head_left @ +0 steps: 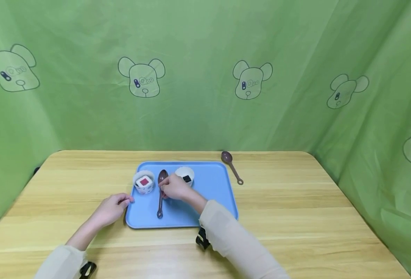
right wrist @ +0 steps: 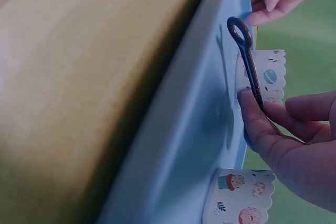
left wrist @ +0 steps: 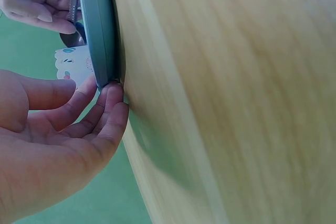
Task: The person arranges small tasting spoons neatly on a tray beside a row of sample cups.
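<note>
My right hand [head_left: 176,188] pinches a brown spoon [head_left: 160,205] by its handle over the blue tray [head_left: 208,193]. The spoon's bowl points to the far side and its ringed end [right wrist: 240,31] toward me. A shadow of it falls on the tray in the right wrist view. To its left stands a patterned paper cup [head_left: 144,190] holding a white piece with a red square [head_left: 144,181]. Another paper cup [right wrist: 241,195], partly hidden by my right hand in the head view, contains a black square [head_left: 186,178]. My left hand [head_left: 110,209] touches the tray's left edge with its fingertips [left wrist: 114,92], thumb apart.
A second brown spoon [head_left: 227,157] lies on the wooden table [head_left: 296,217] beyond the tray's right edge, bowl near the table's back edge. Green curtains [head_left: 198,124] with printed bear heads hang behind and at the sides.
</note>
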`<action>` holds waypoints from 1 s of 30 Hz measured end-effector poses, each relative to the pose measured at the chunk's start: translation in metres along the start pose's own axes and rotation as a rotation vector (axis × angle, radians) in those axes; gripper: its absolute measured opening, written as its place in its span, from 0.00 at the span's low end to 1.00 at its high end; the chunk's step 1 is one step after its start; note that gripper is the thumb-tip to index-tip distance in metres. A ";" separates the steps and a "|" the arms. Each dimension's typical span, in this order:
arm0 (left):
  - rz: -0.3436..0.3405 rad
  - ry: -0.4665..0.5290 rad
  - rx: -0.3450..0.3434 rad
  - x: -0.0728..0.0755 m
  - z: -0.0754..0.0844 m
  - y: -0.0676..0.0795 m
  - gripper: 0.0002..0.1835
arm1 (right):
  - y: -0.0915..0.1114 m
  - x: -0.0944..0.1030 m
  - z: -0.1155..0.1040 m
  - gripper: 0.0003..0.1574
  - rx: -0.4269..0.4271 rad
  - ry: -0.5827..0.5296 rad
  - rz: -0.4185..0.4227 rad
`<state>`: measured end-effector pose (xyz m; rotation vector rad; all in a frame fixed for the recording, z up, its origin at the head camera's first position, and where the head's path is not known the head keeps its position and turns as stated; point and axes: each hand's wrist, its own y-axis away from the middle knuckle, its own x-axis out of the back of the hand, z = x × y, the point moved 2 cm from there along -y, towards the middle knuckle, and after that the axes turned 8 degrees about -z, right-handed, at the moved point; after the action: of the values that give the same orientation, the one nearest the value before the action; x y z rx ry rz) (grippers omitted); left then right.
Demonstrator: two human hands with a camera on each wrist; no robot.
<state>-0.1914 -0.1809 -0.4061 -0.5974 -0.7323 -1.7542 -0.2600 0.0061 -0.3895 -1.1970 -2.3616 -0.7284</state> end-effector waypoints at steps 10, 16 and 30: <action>0.005 0.006 -0.005 -0.001 -0.001 -0.001 0.13 | -0.001 -0.005 0.007 0.14 0.003 0.017 0.015; -0.001 0.013 0.007 -0.002 -0.004 -0.001 0.13 | -0.001 -0.006 0.008 0.14 0.005 0.013 0.006; -0.004 0.025 0.012 -0.002 -0.003 -0.001 0.13 | -0.003 -0.005 0.009 0.15 0.029 0.005 -0.003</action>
<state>-0.1920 -0.1818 -0.4095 -0.5655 -0.7264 -1.7575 -0.2604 0.0072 -0.3999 -1.1781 -2.3625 -0.6950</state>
